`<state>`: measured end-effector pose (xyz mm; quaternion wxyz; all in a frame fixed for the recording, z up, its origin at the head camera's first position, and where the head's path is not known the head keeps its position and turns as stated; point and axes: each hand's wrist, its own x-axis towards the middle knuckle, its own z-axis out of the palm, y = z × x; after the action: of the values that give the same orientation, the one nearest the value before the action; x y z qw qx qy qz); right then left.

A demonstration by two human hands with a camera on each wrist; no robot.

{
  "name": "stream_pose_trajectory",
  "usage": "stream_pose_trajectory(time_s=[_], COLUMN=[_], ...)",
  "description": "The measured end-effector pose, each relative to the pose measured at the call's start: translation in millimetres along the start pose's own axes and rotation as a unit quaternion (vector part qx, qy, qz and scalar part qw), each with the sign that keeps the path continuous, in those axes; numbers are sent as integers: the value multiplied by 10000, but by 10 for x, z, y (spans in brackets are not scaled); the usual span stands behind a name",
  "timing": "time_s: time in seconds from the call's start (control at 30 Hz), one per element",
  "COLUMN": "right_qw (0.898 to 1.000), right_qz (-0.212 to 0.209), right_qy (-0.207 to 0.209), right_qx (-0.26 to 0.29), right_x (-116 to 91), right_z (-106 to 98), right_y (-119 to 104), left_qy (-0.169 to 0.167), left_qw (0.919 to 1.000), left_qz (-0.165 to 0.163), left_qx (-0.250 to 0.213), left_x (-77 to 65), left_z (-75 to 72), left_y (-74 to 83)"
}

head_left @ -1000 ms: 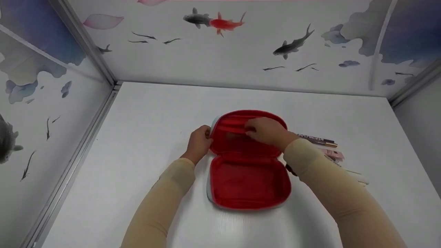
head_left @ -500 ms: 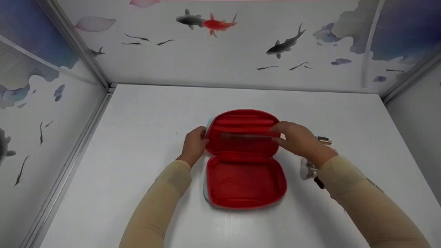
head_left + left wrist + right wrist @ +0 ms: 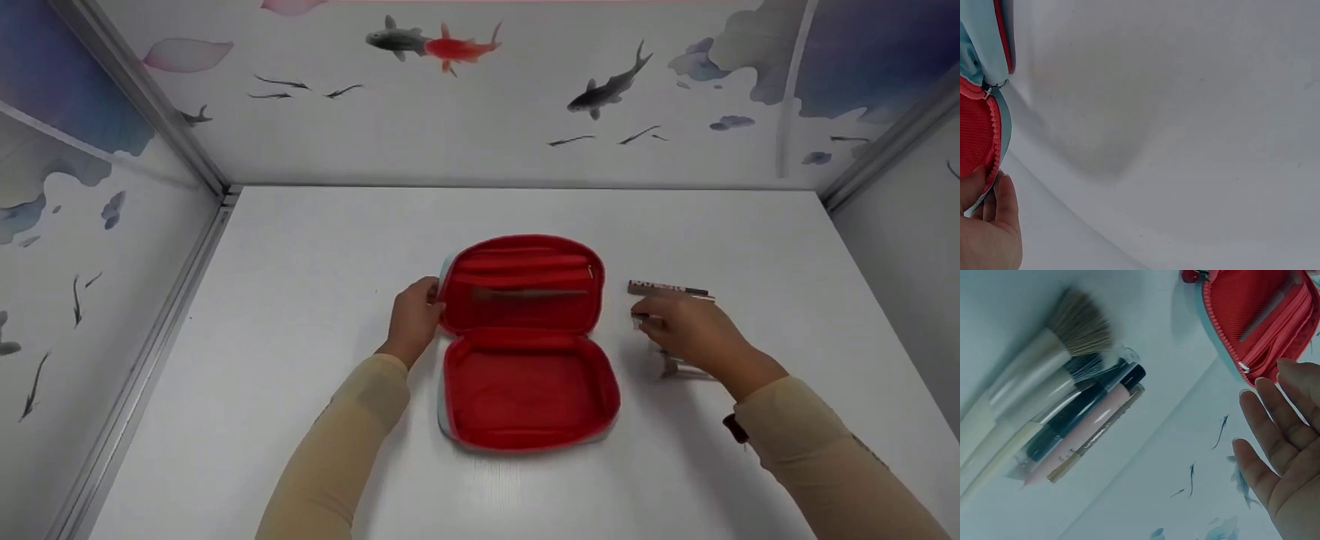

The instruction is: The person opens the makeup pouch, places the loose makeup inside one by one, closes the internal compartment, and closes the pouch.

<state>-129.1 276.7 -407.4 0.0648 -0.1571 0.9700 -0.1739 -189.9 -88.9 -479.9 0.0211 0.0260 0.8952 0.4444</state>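
A zip makeup case (image 3: pixel 525 394) lies unfolded on the table, its two halves lined in red and its outside pale blue. My left hand (image 3: pixel 412 319) pinches the left edge of the far half; in the left wrist view thumb and fingers grip the zipped rim. One makeup brush (image 3: pixel 532 294) lies lengthwise in the mesh pocket of that far half. To the right of the case, my right hand (image 3: pixel 694 334) hovers over the loose cosmetics and covers part of them. In the right wrist view its fingers (image 3: pixel 1266 422) are spread and hold nothing.
Thick-bristled makeup brushes (image 3: pixel 1033 377), a pink tube (image 3: pixel 1086 424) and several slim sticks lie bunched beside the case. A dark printed pencil (image 3: pixel 667 287) lies at the far side of that bunch. Fish-patterned panels (image 3: pixel 450 112) wall the table at back and sides.
My right hand has left the far half of the case and moved right to the loose cosmetics. The brush in the mesh pocket now shows uncovered. My left hand keeps its grip.
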Motion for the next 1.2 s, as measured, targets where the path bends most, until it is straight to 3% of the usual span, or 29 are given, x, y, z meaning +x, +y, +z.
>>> stream_pose_trajectory(time_s=[0.4,0.7,1.0,1.2], right_qw=[9964,9948,9890,9882], right_qz=[710,522,721,497], right_qy=[-331,-150,-341,-261], right_qx=[-334,-862,-1246,-1424], right_x=[-350,-599,-637,-629], right_z=[162,321,431,486], right_y=[375,582,679,689], left_qy=[60,57,-28,-33], left_qw=[9999,10000,9999,9999], left_qz=[-93,-3,-110,-138], left_qx=[-3,58,24,19], left_x=[-26,-32,-16,-23], left_z=[-47,-18,27,28], left_y=[-10,3,8,-6])
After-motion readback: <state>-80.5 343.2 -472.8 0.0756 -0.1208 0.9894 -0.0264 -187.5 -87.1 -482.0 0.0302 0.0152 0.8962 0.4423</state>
